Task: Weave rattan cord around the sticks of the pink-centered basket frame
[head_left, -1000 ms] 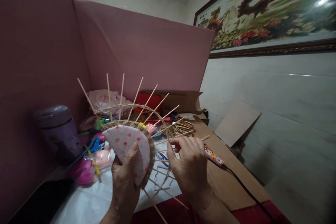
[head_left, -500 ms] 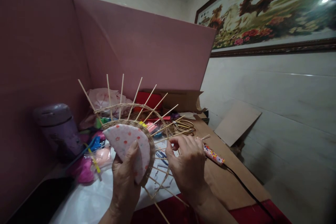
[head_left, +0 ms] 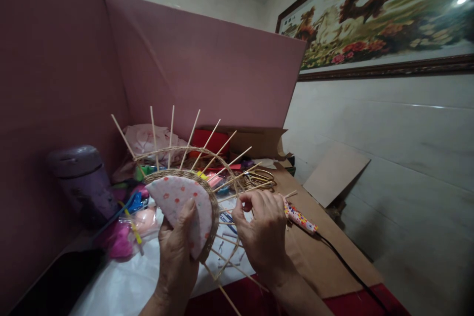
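My left hand [head_left: 179, 237] grips a half-round woven frame by its flat centre, covered in white cloth with red dots [head_left: 181, 192]; the thumb presses on the cloth. A braided cord rim [head_left: 215, 222] edges this centre, and several thin wooden sticks [head_left: 190, 139] fan out from it. Farther out, a loop of twisted straw-coloured cord [head_left: 218, 156] crosses the sticks. My right hand [head_left: 261, 229] is closed at the right side, thumb and forefinger pinching the cord beside a stick. The fingers partly hide the pinched spot.
A purple lidded bottle [head_left: 81, 182] stands left, near bagged pink and blue items [head_left: 124, 237]. Behind the frame lie gold-coloured metal loops [head_left: 261, 177]. A flower-patterned handle [head_left: 301, 218] with a black cable rests on brown cardboard [head_left: 333, 256]. Pink panels [head_left: 207, 64] rise behind.
My right hand has shifted slightly left and its fingers have curled a little differently at the cord. My left hand and the frame stay almost still.
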The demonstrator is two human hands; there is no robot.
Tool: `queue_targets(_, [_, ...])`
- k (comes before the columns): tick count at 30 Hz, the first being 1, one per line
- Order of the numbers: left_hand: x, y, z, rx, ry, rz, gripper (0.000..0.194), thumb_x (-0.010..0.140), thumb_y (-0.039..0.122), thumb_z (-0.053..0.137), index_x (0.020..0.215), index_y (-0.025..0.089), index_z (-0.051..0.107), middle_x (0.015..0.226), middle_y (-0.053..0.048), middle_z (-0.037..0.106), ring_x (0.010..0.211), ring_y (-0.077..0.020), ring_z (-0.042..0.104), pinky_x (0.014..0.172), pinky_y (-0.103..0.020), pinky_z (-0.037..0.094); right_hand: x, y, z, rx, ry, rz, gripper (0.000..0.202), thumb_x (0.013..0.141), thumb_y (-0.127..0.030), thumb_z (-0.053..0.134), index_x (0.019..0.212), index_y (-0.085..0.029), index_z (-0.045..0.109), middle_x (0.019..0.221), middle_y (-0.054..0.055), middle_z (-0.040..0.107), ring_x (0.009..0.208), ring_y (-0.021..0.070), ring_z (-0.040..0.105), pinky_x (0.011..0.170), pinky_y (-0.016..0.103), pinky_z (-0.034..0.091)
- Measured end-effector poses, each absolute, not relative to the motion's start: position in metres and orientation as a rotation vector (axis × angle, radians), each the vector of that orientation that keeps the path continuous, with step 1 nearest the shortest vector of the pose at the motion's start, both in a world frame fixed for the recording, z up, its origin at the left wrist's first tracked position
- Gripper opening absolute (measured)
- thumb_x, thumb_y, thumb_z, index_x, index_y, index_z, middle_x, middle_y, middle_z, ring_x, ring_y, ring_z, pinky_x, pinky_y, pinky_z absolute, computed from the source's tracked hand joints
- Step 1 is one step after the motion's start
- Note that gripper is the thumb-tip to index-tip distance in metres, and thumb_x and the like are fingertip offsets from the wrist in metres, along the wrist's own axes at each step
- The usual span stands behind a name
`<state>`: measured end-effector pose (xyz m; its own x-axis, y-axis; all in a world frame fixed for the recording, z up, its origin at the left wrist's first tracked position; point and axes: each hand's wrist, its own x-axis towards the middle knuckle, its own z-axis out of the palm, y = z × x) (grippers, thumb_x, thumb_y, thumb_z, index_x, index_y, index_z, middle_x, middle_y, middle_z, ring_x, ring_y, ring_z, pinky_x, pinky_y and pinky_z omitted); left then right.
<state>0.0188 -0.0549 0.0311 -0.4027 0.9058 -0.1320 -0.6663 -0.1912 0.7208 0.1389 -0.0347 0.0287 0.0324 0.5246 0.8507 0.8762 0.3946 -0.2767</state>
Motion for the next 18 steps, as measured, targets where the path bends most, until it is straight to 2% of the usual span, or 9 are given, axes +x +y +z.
queue_targets(10, [0.0184, -0.0541, 0.0296, 0.381, 0.883, 1.817, 0.033, 0.063, 0.025, 0.072, 0.094, 0.022, 0.061, 0.081, 0.000, 0.068, 0.067, -0.0152, 0.065, 0.058, -0.025, 0.055, 0.1389, -0.0317, 0.0261, -1.230, -1.590, -0.322, 0.012, 0.074, -0.012, 0.051, 0.065, -0.019, 0.050, 0.062, -0.001, 0.053, 0.063, 0.0161, 0.046, 0.066, 0.031, 0.032])
queue_targets(18, [0.0194, -0.0552, 0.0326, 0.376, 0.856, 1.815, 0.030, 0.063, 0.028, 0.072, 0.091, 0.020, 0.062, 0.077, 0.000, 0.066, 0.062, -0.0136, 0.063, 0.057, -0.024, 0.054, 0.1399, -0.0324, 0.0253, -1.246, -1.599, -0.282, 0.012, 0.075, -0.012, 0.051, 0.065, -0.019, 0.050, 0.063, -0.001, 0.053, 0.064, 0.0163, 0.046, 0.065, 0.030, 0.031])
